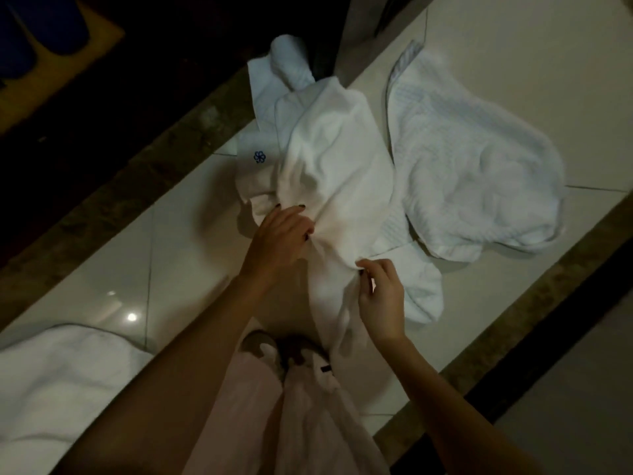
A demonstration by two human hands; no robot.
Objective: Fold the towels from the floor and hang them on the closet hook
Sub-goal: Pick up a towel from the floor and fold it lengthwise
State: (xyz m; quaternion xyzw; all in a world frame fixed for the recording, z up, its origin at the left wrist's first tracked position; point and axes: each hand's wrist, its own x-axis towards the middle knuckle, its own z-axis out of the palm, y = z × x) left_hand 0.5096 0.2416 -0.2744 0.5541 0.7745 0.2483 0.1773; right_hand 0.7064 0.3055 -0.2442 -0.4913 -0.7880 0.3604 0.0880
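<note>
White cloth is being handled at this station: a smooth white towel [329, 159] is lying bunched across the pale glossy floor tiles [178, 255], with its near end trailing toward the person's pink garment [308, 426]. The left hand [277, 234] is bearing on the towel's middle, with its fingers curling into a gathered ridge of cloth; the right hand [380, 296] is pinching the near edge between thumb and forefinger, with its other fingers hanging loosely bent.

A white towel with a small blue flower emblem [255, 159] is showing from under the worked piece at the left; a crumpled white ribbed towel [472, 173] is lying just beside it on the right, touching along the lower margin; a further white towel [58, 382] is lying well apart at the lower left. No closet hook is appearing in view.

Judgement: the person is probably freeing this towel from the heap to begin folding it; no towel is showing a finished fold, so the task is reading as early.

Recommendation: the left hand should be shifting from the bunched middle to the edge opposite the right hand's pinch, so that both are holding one hem; the cloth should be lifting clear and hanging flat before any fold is made.

Risk: the emblem towel beneath may be dragging along; creases in the gathered ridge may be setting into the fold.
</note>
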